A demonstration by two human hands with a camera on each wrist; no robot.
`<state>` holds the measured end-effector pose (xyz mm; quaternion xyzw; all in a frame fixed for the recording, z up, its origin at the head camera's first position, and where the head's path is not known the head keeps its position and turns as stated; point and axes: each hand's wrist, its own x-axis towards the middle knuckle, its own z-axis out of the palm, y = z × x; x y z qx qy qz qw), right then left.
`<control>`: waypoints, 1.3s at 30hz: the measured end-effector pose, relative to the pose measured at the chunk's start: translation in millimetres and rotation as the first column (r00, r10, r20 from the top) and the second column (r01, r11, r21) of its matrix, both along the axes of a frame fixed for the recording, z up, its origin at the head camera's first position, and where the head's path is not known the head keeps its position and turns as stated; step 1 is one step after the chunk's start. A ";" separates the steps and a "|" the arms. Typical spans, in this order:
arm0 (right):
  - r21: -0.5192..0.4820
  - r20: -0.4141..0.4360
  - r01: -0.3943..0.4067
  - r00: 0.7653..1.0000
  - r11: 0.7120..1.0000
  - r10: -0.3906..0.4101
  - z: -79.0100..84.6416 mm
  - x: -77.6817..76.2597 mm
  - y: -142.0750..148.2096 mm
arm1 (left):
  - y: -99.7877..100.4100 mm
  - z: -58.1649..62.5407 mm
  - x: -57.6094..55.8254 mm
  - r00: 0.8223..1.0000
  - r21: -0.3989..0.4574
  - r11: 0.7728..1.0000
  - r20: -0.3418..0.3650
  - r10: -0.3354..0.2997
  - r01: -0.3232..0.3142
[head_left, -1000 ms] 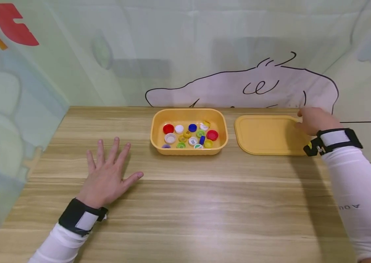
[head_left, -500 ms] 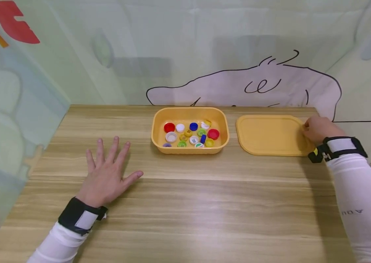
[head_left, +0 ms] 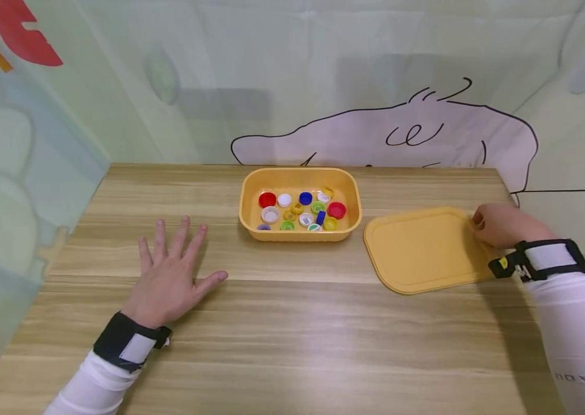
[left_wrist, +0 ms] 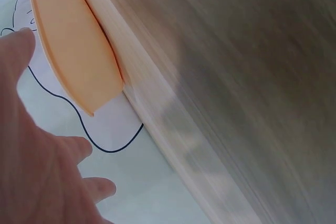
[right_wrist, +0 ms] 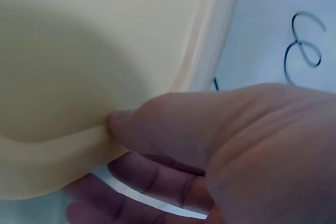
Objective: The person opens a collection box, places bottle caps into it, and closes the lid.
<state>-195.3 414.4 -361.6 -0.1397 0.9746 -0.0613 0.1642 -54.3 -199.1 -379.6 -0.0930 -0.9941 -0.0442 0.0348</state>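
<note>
At the right of the head view, my right hand (head_left: pixel 505 226) pinches the right edge of a flat orange-yellow lid (head_left: pixel 424 248). In the right wrist view the thumb (right_wrist: pixel 152 121) lies on the lid's rim (right_wrist: pixel 68 156) while the other fingers curl beneath it. The lid sits slightly turned, its near left corner toward the middle of the table. On the left, my left hand (head_left: pixel 170 282) rests on the table, fingers spread straight, holding nothing. Between the hands and further back stands an orange-yellow tub (head_left: pixel 299 236) with several coloured bottle caps (head_left: pixel 336 210) inside.
The wooden table (head_left: pixel 292 340) ends at a back edge against a printed curtain (head_left: pixel 292 75). Black bands circle both wrists. In the left wrist view the tub's side wall (left_wrist: pixel 79 40) appears beyond the left hand.
My right hand took hold of the lid's right edge and drew the lid toward me, turning it slightly. The left hand and the tub have stayed in place.
</note>
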 end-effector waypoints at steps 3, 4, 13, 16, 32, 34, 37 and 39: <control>0.001 0.007 -0.034 0.999 0.999 0.034 0.2 10.6 -12.0 | 2.4 -0.2 2.1 1.000 0.001 1.000 0.019 -0.010 0.010; -0.004 0.017 -0.039 0.999 0.999 0.039 0.4 14.2 -17.0 | 3.7 0.0 3.1 1.000 0.003 1.000 0.027 -0.014 0.014; -0.101 0.093 -0.060 0.993 0.993 0.069 -2.5 47.9 -74.1 | 22.3 3.5 10.0 0.993 0.117 0.989 0.068 -0.095 0.087; -0.141 0.103 -0.080 0.990 0.987 0.095 -2.5 59.3 -94.9 | 33.2 6.2 12.6 0.986 0.218 0.971 0.115 -0.124 0.097; -0.312 0.146 -0.049 0.984 0.949 0.099 -6.0 91.6 -177.5 | 66.3 14.9 17.5 0.793 0.720 0.629 0.551 -0.261 -0.293; -0.324 0.141 -0.037 0.986 0.945 0.087 -7.3 93.0 -181.4 | 65.4 16.4 16.9 0.776 0.750 0.558 0.570 -0.271 -0.356; -0.338 0.152 -0.011 0.986 0.941 0.066 -8.9 94.3 -184.7 | 64.3 18.7 16.1 0.762 0.774 0.461 0.588 -0.271 -0.433; -0.349 0.166 0.008 0.985 0.937 0.054 -10.3 94.7 -185.8 | 63.9 20.1 15.6 0.755 0.789 0.397 0.592 -0.283 -0.470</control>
